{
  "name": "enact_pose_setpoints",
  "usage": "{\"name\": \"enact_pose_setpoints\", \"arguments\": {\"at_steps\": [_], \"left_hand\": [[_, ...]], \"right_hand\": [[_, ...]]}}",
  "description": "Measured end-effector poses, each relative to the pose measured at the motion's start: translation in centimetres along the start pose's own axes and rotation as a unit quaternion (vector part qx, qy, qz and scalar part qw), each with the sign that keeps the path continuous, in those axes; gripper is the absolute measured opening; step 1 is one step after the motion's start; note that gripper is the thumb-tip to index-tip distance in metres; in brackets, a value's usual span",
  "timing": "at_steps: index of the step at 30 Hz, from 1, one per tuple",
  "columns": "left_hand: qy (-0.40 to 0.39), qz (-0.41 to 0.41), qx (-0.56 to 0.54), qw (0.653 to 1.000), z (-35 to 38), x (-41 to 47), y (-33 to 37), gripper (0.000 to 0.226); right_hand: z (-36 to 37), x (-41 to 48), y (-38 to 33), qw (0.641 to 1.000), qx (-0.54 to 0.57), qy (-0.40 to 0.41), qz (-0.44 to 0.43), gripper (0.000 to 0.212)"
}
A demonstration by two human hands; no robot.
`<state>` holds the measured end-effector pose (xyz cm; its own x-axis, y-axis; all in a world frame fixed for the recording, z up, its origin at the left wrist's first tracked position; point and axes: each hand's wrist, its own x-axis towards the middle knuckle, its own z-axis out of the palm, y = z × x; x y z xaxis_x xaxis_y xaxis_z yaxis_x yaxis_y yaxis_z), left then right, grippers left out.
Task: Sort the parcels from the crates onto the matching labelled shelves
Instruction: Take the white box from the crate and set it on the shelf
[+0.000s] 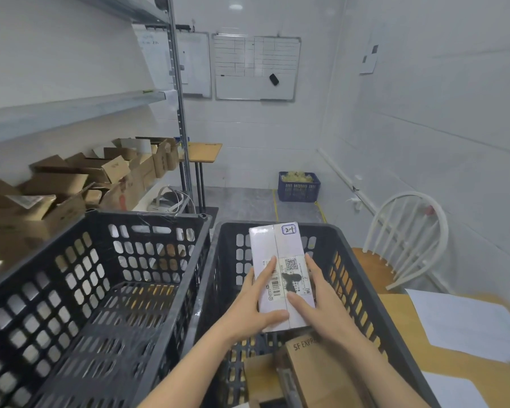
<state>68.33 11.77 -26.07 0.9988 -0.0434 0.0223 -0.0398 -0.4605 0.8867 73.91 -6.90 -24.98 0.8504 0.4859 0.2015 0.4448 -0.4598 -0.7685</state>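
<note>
A white parcel [277,248] with a barcode label and a handwritten mark in its top corner is held above the right black crate [362,278]. My left hand [256,301] grips its left side, thumb across the lower front. My right hand [318,298] grips its right side, thumb on the label. Below them in the same crate lie brown cardboard parcels [312,369], one printed "SF EXPRESS". The left black crate [100,278] shows no parcels inside. A metal shelf unit [71,110] on the left carries several cardboard boxes [71,184] on its lower level.
A white chair with a wooden seat [395,254] stands right of the crates. White papers [465,322] lie on a wooden table at the right edge. A blue basket [299,187] sits on the floor by the far wall, under whiteboards [256,69]. A small wooden table [203,151] stands behind the shelf post.
</note>
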Motion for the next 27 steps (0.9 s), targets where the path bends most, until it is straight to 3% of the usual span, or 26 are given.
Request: {"name": "enact_pose_setpoints", "arguments": {"at_steps": [14, 23, 27], "left_hand": [[-0.012, 0.000, 0.008, 1.000, 0.0, -0.5, 0.8, 0.093], [0.032, 0.016, 0.009, 0.999, -1.1, -0.3, 2.4, 0.094], [0.059, 0.040, 0.023, 0.997, -2.6, -0.8, 4.0, 0.092]], "right_hand": [[0.5, -0.3, -0.3, 1.000, -0.018, 0.000, -0.012, 0.082], [-2.4, 0.7, -3.6, 0.996, -0.086, -0.017, -0.011, 0.060], [-4.8, 1.5, -5.6, 0.990, -0.137, -0.021, -0.024, 0.078]]}}
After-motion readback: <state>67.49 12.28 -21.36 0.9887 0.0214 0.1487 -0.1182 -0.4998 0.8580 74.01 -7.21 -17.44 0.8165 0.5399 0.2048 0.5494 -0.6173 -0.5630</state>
